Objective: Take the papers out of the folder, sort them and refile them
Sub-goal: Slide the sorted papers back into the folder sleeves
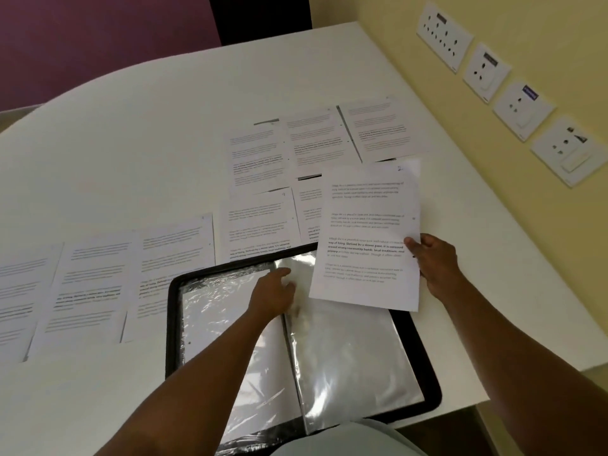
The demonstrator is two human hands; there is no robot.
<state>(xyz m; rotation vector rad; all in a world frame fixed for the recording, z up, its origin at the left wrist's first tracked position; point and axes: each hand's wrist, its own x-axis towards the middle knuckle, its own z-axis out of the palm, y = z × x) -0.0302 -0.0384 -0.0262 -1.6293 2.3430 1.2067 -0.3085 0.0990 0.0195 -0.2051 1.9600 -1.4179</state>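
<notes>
At the bottom centre of the frame, the black folder [297, 327] lies open on the white tabletop [138, 133], its lower edge cut off. The left hand [274, 292] rests on the clear sleeves, fingers blurred and loosely extended. The right hand [434, 263] pinches a printed sheet [365, 238] above the folder's right page. More papers [256, 159] spread across centre and left, their text unreadable.

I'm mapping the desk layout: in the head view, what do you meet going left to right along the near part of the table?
Printed sheets laid flat → open folder → left hand → held sheet → right hand → wall sockets.
</notes>
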